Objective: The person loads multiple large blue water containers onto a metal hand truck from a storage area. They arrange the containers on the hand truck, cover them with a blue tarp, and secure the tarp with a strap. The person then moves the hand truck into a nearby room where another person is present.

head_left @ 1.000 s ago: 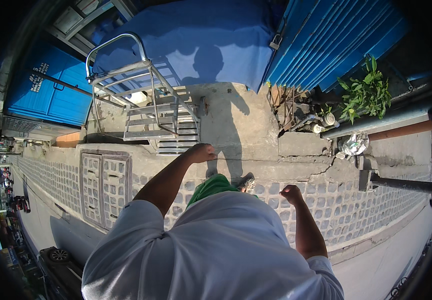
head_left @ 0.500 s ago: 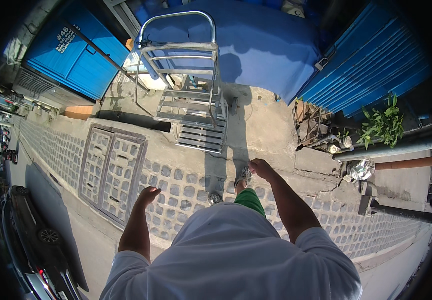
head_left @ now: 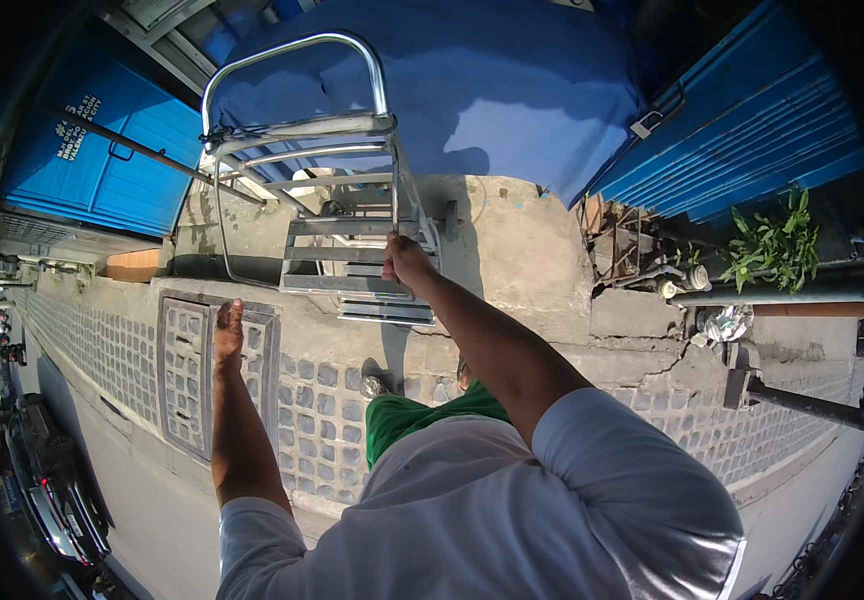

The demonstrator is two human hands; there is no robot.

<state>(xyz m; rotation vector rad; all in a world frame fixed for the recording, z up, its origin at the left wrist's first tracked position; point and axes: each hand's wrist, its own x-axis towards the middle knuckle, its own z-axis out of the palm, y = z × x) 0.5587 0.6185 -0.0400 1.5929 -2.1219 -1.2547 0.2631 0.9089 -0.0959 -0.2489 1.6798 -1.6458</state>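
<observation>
A silver metal slatted frame (head_left: 337,228), like a folding trolley or chair, stands in front of me with a curved tube rail at its top. My right hand (head_left: 409,265) is closed at the lower end of its right side tube; the fingers' far side is hidden. My left hand (head_left: 229,335) reaches forward with its fingers extended and holds nothing. It hangs just short of the frame's left side tube, above a rectangular metal-edged cover (head_left: 187,370) set in the pavement.
A blue tarp (head_left: 512,110) drapes over something bulky behind the frame. Blue gates (head_left: 102,150) stand at left and right. A leafy plant (head_left: 777,245), pipes (head_left: 802,297) and rubble lie to the right. A dark car (head_left: 52,480) is parked at lower left.
I have moved closer to the metal frame. My right hand has reached forward and closed on its side tube. My left hand has also stretched forward and to the left.
</observation>
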